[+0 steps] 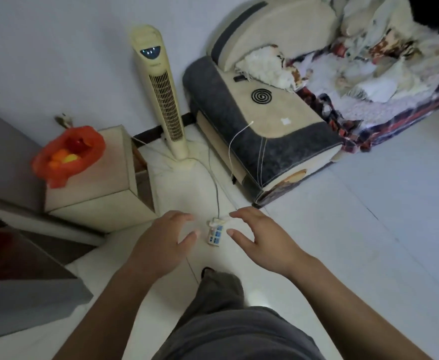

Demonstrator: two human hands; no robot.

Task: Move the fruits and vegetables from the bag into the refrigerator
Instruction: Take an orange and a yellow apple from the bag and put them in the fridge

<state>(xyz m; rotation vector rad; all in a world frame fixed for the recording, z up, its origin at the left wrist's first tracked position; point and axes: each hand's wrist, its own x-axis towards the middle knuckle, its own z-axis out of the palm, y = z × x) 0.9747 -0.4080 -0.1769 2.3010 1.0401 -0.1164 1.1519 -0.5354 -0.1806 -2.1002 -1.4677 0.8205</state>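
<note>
An orange-red plastic bag (pixel 66 157) sits open on a beige side cabinet (pixel 104 185) at the left. Inside it I see orange, yellow and red fruits (pixel 67 154). My left hand (pixel 161 245) and my right hand (pixel 262 242) hover in front of me over the floor, fingers spread, holding nothing. Both are well to the right of and below the bag. A grey appliance body (pixel 2 157), which may be the refrigerator, fills the left edge, with an open grey door (pixel 18 294) below it.
A cream tower fan (pixel 161 94) stands against the wall. A sofa (pixel 265 120) with blankets fills the upper right. A power strip (pixel 214 232) with cables lies on the white tile floor between my hands. My grey-trousered leg (pixel 226 307) is at the bottom.
</note>
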